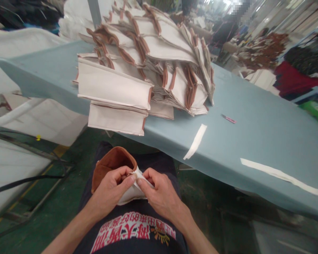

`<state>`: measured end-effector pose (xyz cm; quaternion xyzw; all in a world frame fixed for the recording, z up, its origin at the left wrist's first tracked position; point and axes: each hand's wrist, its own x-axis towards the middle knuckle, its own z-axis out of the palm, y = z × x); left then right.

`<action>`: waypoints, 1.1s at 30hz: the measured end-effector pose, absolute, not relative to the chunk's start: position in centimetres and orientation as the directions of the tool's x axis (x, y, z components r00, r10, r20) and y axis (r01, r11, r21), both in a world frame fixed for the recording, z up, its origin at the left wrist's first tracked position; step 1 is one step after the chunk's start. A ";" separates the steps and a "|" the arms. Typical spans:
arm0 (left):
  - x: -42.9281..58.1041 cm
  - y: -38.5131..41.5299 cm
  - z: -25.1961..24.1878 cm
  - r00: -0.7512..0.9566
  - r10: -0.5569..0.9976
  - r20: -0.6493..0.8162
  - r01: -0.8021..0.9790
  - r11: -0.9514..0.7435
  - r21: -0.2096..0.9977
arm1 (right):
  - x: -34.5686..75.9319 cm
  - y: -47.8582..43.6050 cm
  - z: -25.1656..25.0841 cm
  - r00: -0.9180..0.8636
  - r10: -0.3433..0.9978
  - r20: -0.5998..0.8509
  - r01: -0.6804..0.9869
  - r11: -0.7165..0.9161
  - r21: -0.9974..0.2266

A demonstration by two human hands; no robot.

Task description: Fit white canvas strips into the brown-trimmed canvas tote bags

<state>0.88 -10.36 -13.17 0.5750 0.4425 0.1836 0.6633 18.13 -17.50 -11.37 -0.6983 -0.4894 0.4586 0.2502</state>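
In my lap lies a sewn fabric piece [113, 158], brown on one side and white on the other. My left hand [118, 181] pinches its white edge between thumb and fingers, beside the brown part. Close by on the right, my right hand [159, 185] grips the same white edge, the two thumbs almost touching. The fingertips cover the spot between them, so any small detail there is hidden. Ahead on the table, a large heap of similar white and brown sewn pieces [172, 46] is piled up, with a pair [113, 84] overhanging the near edge.
A blue-green covered table [254, 141] runs across in front of me. On it are pink-handled thread snips [229, 119], a short white strip [195, 141] and a longer white strip [281, 174]. White sheeting and a metal frame stand at left. Further fabric piles and a blurred person are behind.
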 end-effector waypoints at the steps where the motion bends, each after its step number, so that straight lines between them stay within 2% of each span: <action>1: 0.9 -10.4 -13.2 0.541 0.754 -0.374 0.267 0.268 0.926 | 18.1 -17.5 -11.3 0.100 0.913 -0.396 0.455 -0.396 -0.798; 18: 0.8 -10.4 -12.9 0.531 0.772 -0.349 0.287 0.224 0.931 | 18.1 -17.5 -11.3 0.103 0.912 -0.397 0.437 -0.400 -0.806; 26: 0.5 -11.0 -13.2 0.519 0.809 -0.275 0.346 0.096 0.934 | 18.1 -17.6 -11.0 0.100 0.918 -0.383 0.431 -0.387 -0.815; 33: 0.5 -10.4 -11.2 0.513 0.835 -0.201 0.369 -0.003 0.929 | 18.2 -17.7 -10.2 0.114 0.935 -0.337 0.429 -0.352 -0.832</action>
